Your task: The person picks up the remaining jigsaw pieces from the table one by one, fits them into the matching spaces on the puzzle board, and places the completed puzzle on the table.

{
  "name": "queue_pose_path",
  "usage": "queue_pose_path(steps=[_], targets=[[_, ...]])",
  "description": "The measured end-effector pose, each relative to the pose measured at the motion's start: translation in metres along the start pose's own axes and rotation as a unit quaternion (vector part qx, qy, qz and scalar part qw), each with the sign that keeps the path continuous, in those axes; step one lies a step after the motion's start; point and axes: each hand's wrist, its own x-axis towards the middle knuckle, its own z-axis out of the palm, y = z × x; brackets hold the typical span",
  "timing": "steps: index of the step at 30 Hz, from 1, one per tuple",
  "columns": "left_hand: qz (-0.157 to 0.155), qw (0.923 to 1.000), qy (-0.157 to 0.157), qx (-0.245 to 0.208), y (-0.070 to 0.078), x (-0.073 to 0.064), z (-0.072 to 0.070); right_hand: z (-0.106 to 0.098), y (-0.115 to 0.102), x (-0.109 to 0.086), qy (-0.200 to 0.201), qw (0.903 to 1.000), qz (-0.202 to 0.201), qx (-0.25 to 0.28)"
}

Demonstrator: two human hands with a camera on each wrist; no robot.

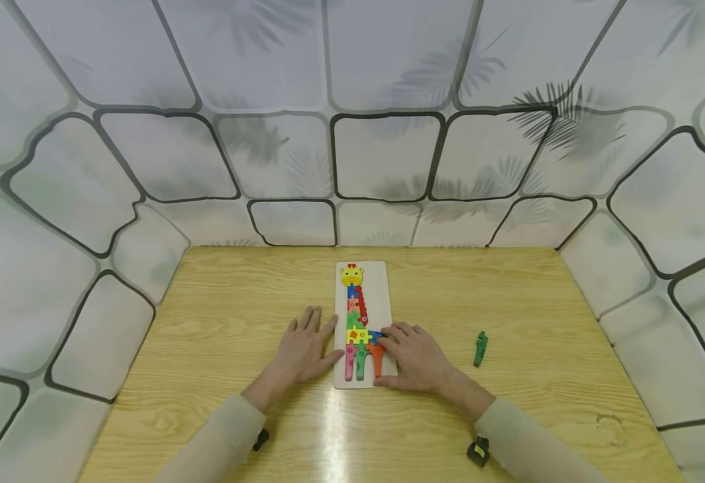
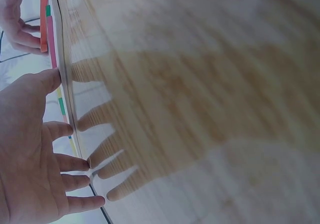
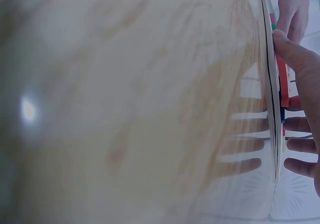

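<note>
A giraffe jigsaw on a pale wooden board (image 1: 379, 282) lies on the table, with a yellow head (image 1: 352, 275) at the far end and colourful body pieces below. My left hand (image 1: 306, 350) is spread flat beside the board's left edge, its thumb at the rim. Over the lower right of the board reaches my right hand (image 1: 418, 355), fingertips on the orange leg piece (image 1: 377, 359) and blue piece (image 1: 375, 335). In the right wrist view that orange piece (image 3: 283, 84) stands a little proud of the board, and the right thumb lies at the board's edge.
A loose green puzzle piece (image 1: 481, 349) lies on the wooden table (image 1: 237, 288), to the right of my right hand. Patterned white panels (image 1: 382, 157) enclose the table at the back and both sides.
</note>
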Motion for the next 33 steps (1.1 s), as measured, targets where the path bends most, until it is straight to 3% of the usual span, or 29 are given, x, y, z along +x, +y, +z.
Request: queue_pose_path(steps=[33], targets=[[0.001,1.0,0.006,-0.001,0.0005,-0.0007,0.0015,-0.0041,-0.005,0.0,-0.012,0.9996,0.025,0.011]])
